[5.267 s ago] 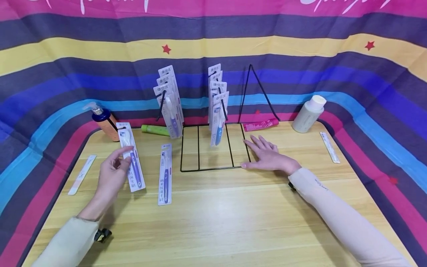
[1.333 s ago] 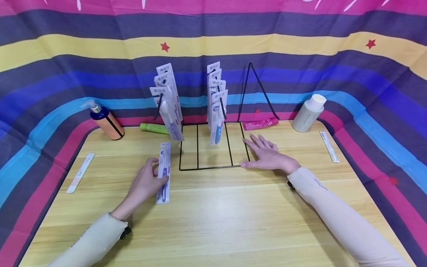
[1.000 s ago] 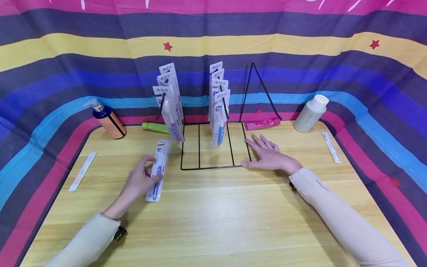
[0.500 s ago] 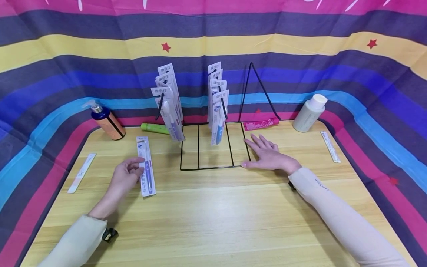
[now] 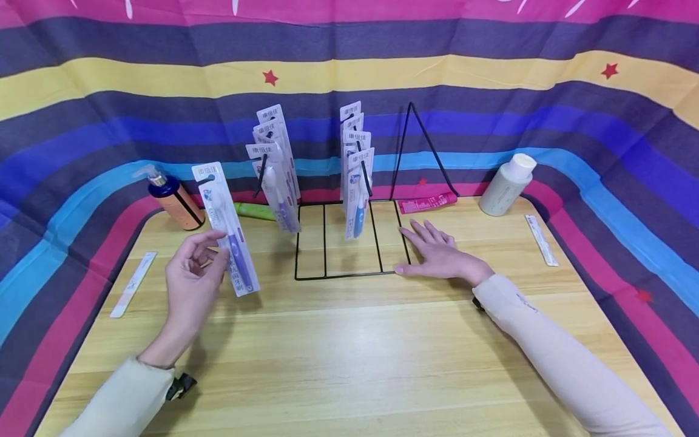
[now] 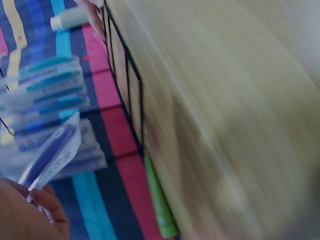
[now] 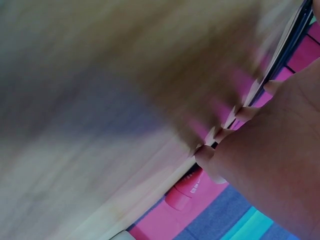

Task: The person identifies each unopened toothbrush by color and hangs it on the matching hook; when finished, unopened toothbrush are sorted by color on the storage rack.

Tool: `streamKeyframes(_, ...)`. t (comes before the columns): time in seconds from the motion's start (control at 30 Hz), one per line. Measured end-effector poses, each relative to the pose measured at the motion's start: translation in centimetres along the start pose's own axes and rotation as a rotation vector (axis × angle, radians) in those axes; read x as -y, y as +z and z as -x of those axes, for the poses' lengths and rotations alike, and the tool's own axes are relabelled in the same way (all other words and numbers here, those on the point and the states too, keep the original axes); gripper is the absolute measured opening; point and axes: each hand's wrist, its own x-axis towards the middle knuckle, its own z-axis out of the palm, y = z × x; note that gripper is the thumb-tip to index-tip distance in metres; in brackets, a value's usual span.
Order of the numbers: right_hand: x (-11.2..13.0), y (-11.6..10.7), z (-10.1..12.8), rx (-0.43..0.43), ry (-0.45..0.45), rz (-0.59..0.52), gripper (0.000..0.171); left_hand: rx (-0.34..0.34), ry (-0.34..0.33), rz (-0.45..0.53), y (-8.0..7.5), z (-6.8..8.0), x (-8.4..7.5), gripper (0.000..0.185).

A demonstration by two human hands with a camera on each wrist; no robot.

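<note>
My left hand (image 5: 195, 267) pinches a packaged toothbrush (image 5: 232, 233) by its left edge, the purple handle showing through the blister. The pack is tilted and raised off the table, its hang hole at the top. In the left wrist view the same toothbrush pack (image 6: 52, 150) stands out from the fingers. My right hand (image 5: 437, 250) lies with fingers spread on the right side of the black wire rack (image 5: 352, 276). Packaged toothbrushes hang on the rack's left hook (image 5: 263, 173) and middle hook (image 5: 367, 176); the right triangular support (image 5: 431, 149) carries none.
A pump bottle (image 5: 177, 200) stands at the back left, beside a green tube (image 5: 256, 210). A pink tube (image 5: 428, 204) lies behind my right hand, and a white-capped bottle (image 5: 506, 185) stands further right. Slim white packets lie at the left (image 5: 133, 285) and right (image 5: 542, 241).
My left hand picked the purple toothbrush pack up from the table left of the rack, moved it left and raised it. An earlier pack now hangs on the left hook. The right hand stayed put.
</note>
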Motion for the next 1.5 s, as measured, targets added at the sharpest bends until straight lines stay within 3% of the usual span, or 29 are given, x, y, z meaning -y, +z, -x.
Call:
streamKeyframes(0.13,-0.1,0.0,0.0,-0.002,0.004,0.009,0.109,0.033,0.176,0.078,1.1,0.9,-0.8,0.029)
streamKeyframes(0.33,-0.1,0.1,0.0,-0.002,0.008,0.004,0.11,0.092,0.447,0.279,2.8,2.1,-0.9,0.027)
streamKeyframes(0.47,-0.3,0.2,-0.1,-0.002,0.006,0.014,0.11,0.135,0.552,0.335,3.8,2.9,-0.8,0.024)
streamKeyframes(0.7,-0.2,0.2,-0.2,0.001,0.004,0.015,0.11,0.191,0.534,0.221,4.3,3.1,-0.4,0.028)
streamKeyframes(1.0,-0.2,0.1,-0.1,0.004,0.002,0.008,0.109,0.195,0.495,0.143,5.0,2.3,0.5,0.028)
streamKeyframes(1.3,-0.3,0.0,0.0,0.005,0.01,0.004,0.109,0.155,0.503,0.058,6.4,-0.2,2.1,0.033)
streamKeyframes(1.5,-0.1,0.1,-0.1,0.004,0.005,0.014,0.109,0.154,0.516,0.058,6.9,-1.8,3.1,0.033)
